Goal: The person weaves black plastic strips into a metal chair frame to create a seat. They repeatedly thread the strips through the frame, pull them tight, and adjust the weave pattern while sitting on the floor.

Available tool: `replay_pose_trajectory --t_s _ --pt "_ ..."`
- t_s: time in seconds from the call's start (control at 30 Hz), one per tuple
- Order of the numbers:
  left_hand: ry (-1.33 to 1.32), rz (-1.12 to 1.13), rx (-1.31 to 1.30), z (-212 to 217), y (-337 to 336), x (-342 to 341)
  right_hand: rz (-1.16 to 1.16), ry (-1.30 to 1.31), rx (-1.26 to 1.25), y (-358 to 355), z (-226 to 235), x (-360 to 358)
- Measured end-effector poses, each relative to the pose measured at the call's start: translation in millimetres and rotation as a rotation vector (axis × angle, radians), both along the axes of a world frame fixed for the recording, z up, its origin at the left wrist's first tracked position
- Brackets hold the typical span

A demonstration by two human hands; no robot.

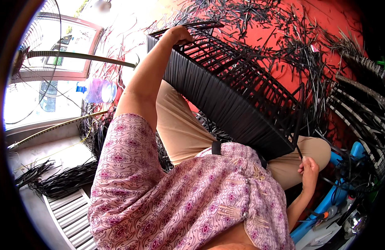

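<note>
A long black frame (225,100), its near side closely wrapped with flat black strips, rests tilted across my lap and legs. Its other side shows open rows of dark bars. My left hand (180,35) is closed on the frame's far left end, the fingertips partly hidden behind the wrist. Down by the frame's near right corner, my right hand (310,170) pinches a thin black strip (299,152) that runs up to that corner. The fingers of this hand are bent together beside my knee.
Cut black strips (259,16) litter the red floor (280,77). Bundles of strips (355,100) lie at the right, near a blue support (326,204). To the left are a large clear water bottle (100,90), a fan (23,62), a strip bundle (67,181) and a white slatted piece (71,216).
</note>
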State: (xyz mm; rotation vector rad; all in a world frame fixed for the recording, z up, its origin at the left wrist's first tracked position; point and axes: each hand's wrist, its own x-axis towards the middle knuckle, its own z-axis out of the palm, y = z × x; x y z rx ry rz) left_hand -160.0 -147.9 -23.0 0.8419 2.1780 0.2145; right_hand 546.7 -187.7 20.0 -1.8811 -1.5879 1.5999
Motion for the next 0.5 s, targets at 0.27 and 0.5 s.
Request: replay_pose_trajectory --t_s 0.27,0.5 --pt "0.969 -1.164 -0.271 -17 8 -39 0.006 0.039 -0.064 -3 5 18" --pt "0.676 -0.590 -0.227 -42 10 -59 -0.005 0.093 -0.054 -2 -3 22"
